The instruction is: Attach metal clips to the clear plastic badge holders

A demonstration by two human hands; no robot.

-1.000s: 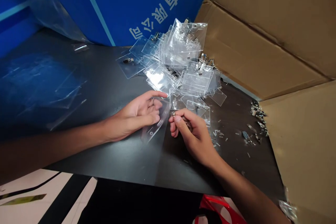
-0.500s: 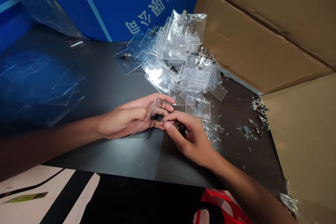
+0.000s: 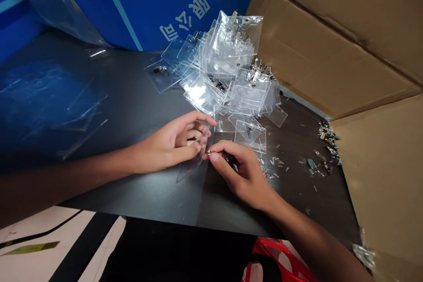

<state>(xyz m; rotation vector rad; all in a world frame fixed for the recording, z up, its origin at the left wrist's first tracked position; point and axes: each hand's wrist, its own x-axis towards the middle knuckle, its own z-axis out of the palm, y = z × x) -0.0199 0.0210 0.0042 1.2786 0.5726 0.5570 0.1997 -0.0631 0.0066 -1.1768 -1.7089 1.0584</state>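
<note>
Over the dark table my left hand (image 3: 178, 141) holds a clear plastic badge holder (image 3: 191, 163) between thumb and fingers, its sheet tilted and partly see-through. Just to the right, my right hand (image 3: 239, 169) pinches a small metal badge clip (image 3: 209, 152) between thumb and forefinger, close against the holder's edge. Whether clip and holder are joined I cannot tell. Beyond my hands lies a heap of clear badge holders (image 3: 228, 48), several with metal clips on them. A single holder (image 3: 259, 139) rests flat near my right hand.
Metal clips (image 3: 328, 141) lie in a row by the cardboard (image 3: 380, 154) on the right. Small clear plastic bits (image 3: 274, 161) are scattered beside my right hand. A blue panel (image 3: 139, 4) stands at the back; clear plastic film (image 3: 49, 97) lies at left. A red stool (image 3: 280, 255) shows below.
My left hand has turned, its thumb now pressing the badge holder, and the sheet has swung right toward the clip. My right hand keeps its pinch, nearly in place.
</note>
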